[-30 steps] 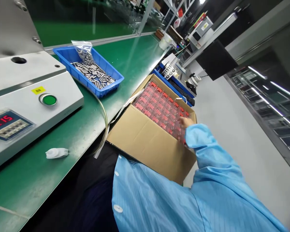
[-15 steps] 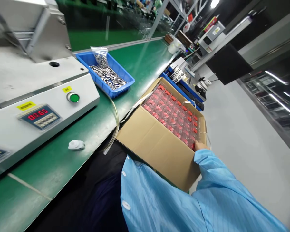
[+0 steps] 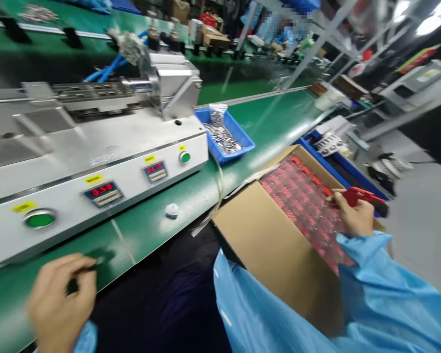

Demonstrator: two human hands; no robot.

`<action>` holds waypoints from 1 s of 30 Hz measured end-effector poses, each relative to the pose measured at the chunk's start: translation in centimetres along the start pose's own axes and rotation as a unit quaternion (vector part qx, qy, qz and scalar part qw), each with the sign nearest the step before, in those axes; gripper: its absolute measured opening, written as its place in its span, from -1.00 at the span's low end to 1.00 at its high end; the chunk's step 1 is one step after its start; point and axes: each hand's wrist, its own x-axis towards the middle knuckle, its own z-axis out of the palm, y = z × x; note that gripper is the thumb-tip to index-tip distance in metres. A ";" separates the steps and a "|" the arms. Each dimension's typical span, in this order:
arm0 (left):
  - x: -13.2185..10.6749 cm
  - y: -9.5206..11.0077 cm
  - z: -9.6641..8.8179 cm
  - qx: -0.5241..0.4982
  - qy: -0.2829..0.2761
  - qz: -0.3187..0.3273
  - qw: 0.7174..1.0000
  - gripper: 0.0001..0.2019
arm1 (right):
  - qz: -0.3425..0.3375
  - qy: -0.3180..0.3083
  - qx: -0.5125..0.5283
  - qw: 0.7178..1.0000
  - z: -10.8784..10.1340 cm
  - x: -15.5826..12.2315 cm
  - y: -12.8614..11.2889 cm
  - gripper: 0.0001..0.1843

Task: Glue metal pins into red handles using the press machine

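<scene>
Red with a dark end, the piece (image 3: pixel 353 195) is held in your right hand (image 3: pixel 356 218), thumb and fingers closed on it over the far side of the open carton (image 3: pixel 272 240). Below your fingertips, red parts (image 3: pixel 301 206) fill the carton in rows, blurred, with a clear sheen about them; you cannot tell whether your hand touches them. Your left hand (image 3: pixel 64 299) hangs well apart from the carton, above the green bench (image 3: pixel 147 233) and in front of the machine (image 3: pixel 95 147). Its thumb and forefinger curl to a narrow gap, and blur makes it impossible to tell whether anything sits between them.

On the machine's front, two displays (image 3: pixel 103 193) glow with red digits between two green buttons (image 3: pixel 39 219). Just beside its right end, a blue tray (image 3: pixel 238 156) holds metal pins (image 3: pixel 226 139) and a clear bag (image 3: pixel 217 115). Nearer you, a small white object (image 3: pixel 172 211) lies on the bench, left of a tube (image 3: pixel 219 184) that bends over the edge. Blue bins (image 3: pixel 318 139) stand beyond the carton.
</scene>
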 end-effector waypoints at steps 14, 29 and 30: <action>-1.2 4.9 4.3 -0.221 -0.185 -0.072 0.955 -0.83 | -0.253 -0.665 0.377 0.593 20.9 -17.4 -20.3 -0.46; 1.1 1.6 4.3 -0.236 -0.132 -0.233 0.934 -0.76 | -0.195 -0.300 0.376 0.855 21.0 -15.2 -15.3 -0.81; 1.3 1.5 4.5 -0.242 -0.128 -0.245 0.930 -0.77 | -0.188 -0.262 0.372 0.870 21.4 -14.9 -15.3 -0.74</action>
